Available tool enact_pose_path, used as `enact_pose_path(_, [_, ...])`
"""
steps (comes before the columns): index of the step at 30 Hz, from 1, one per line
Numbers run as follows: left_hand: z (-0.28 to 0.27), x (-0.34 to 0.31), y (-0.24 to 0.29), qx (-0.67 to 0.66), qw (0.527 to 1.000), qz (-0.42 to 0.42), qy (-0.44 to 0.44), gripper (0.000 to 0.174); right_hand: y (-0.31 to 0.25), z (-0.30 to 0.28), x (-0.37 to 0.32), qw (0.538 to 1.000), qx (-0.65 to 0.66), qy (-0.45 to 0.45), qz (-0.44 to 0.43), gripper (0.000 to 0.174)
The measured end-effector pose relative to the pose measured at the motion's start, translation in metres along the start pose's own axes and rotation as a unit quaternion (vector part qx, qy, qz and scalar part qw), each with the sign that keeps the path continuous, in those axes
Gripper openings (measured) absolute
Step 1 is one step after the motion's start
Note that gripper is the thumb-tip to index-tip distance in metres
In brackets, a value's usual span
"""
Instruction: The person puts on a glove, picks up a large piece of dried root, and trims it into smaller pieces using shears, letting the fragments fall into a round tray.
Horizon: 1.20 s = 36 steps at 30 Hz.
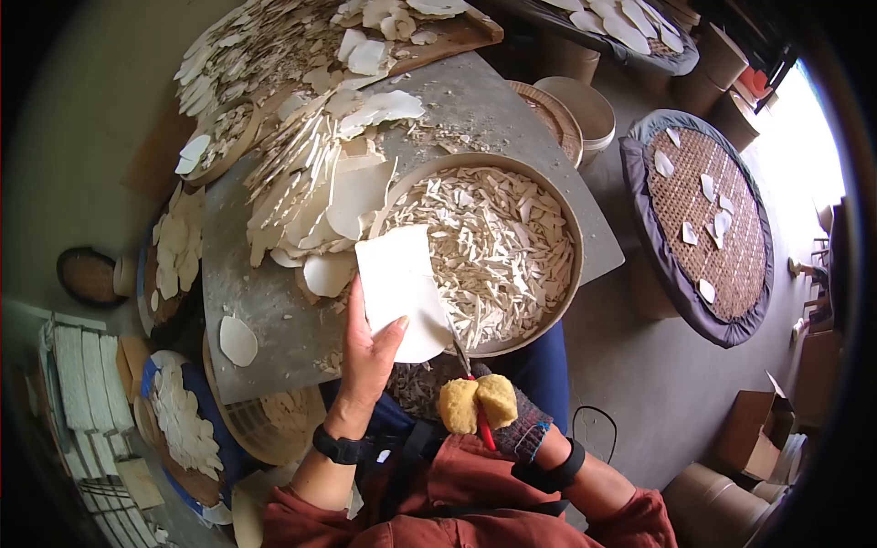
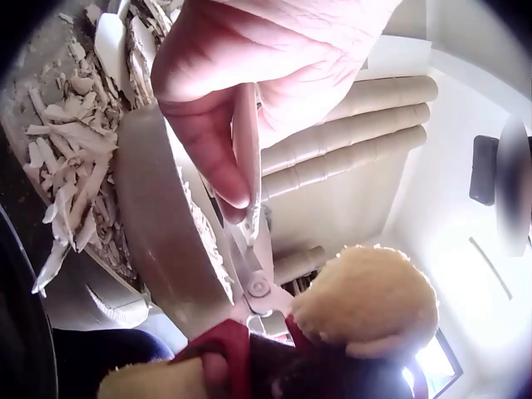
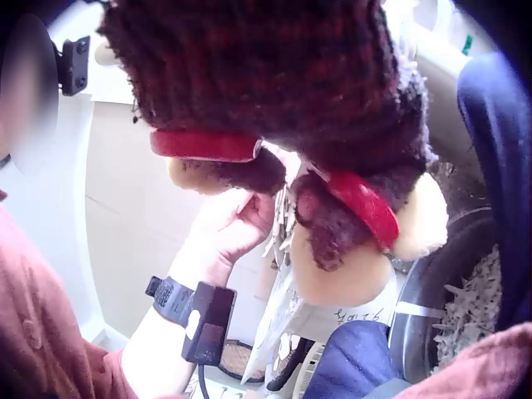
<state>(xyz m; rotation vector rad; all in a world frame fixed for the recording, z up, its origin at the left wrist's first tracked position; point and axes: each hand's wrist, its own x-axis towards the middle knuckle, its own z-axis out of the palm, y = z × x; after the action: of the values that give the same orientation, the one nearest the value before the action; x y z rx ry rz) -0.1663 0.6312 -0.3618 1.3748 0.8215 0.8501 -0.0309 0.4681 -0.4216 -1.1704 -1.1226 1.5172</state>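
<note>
My bare left hand point(image 1: 367, 354) pinches a flat, thin cream-white piece point(image 1: 402, 297) with squared corners, thumb on its near face. Seen edge-on in the left wrist view, the piece point(image 2: 247, 158) sits between thumb and fingers. My right hand point(image 1: 523, 422), in a dark knitted glove, grips scissors point(image 1: 483, 427) with red handles wrapped in yellow sponge padding. Their blades, by the pivot point(image 2: 258, 287), reach to the piece's lower edge. Under the piece lies a round shallow tub point(image 1: 578, 260) filled with narrow cut strips point(image 1: 512, 247).
A grey table point(image 1: 457, 91) carries stacked cream slices point(image 1: 311, 173) and a large heap point(image 1: 265, 55) behind. One loose slice point(image 1: 238, 341) lies at its left. A round woven tray point(image 1: 722, 210) with several pieces stands right. Filled baskets point(image 1: 187, 425) stand at the lower left.
</note>
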Motion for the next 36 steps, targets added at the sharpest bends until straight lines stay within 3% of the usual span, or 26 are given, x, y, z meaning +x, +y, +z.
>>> enact_pose_path(2, [-0.002,0.005,-0.006,-0.025,0.999,-0.026,-0.018,0.071,-0.015,-0.008,-0.005,0.971,-0.225,-0.023,-0.073,0.032])
enact_pose_path(4, [0.001,0.005,-0.01,-0.038,0.999,-0.032,-0.007,0.072,0.014,0.0,-0.006,1.0,0.007,-0.022,-0.008,0.038])
enact_pose_path(5, [0.003,0.004,-0.01,-0.044,0.998,-0.036,-0.001,0.072,0.013,0.004,-0.003,0.992,0.124,-0.022,0.025,0.042])
enact_pose_path(8, [0.006,0.005,0.0,-0.057,0.997,-0.055,-0.012,0.072,-0.004,0.002,-0.007,0.999,0.031,0.023,-0.012,0.031])
enact_pose_path(11, [0.008,0.0,0.002,-0.029,0.997,-0.034,-0.06,0.072,-0.011,-0.005,-0.005,0.984,-0.159,0.01,-0.081,0.033])
enact_pose_path(15, [0.008,-0.006,-0.005,-0.042,0.998,-0.033,-0.023,0.071,-0.01,0.0,-0.005,0.999,0.003,0.035,-0.022,0.033])
enact_pose_path(21, [0.012,-0.006,-0.004,-0.053,0.997,-0.048,-0.029,0.06,-0.014,-0.002,-0.006,0.994,-0.07,0.07,-0.044,0.034])
enact_pose_path(24, [0.004,-0.012,-0.009,-0.098,0.987,-0.127,-0.025,0.046,-0.016,-0.004,-0.007,0.994,-0.021,0.103,-0.041,0.032])
enact_pose_path(26, [-0.017,-0.008,0.0,-0.119,0.975,-0.167,-0.085,0.035,-0.017,-0.008,-0.012,0.992,-0.044,0.107,-0.057,0.024])
enact_pose_path(27, [-0.023,-0.006,0.006,-0.129,0.967,-0.188,-0.114,0.03,-0.004,-0.01,-0.015,0.987,0.153,0.038,-0.011,0.024])
enact_pose_path(28, [-0.02,-0.004,0.017,-0.133,0.977,-0.152,-0.068,0.021,0.009,-0.012,-0.017,0.939,0.338,-0.008,0.058,0.024])
enact_pose_path(29, [-0.029,0.004,0.019,-0.089,0.987,-0.077,-0.112,0.016,0.013,-0.012,-0.018,0.743,0.665,-0.063,0.053,0.027])
enact_pose_path(30, [-0.029,0.011,0.02,-0.071,0.993,-0.032,-0.09,0.012,0.017,-0.012,-0.017,0.625,0.764,-0.148,0.065,0.032])
enact_pose_path(33, [-0.039,0.026,0.002,0.073,0.991,0.108,-0.026,0.01,0.026,0.003,-0.024,0.618,0.768,-0.139,0.094,0.032])
enact_pose_path(34, [-0.043,0.029,-0.006,0.135,0.978,0.157,-0.008,0.011,0.016,0.006,-0.024,0.682,0.713,-0.16,0.022,0.032])
enact_pose_path(36, [-0.039,0.029,-0.004,0.151,0.972,0.178,0.019,0.012,0.023,0.012,-0.03,0.684,0.713,-0.143,0.057,0.032])
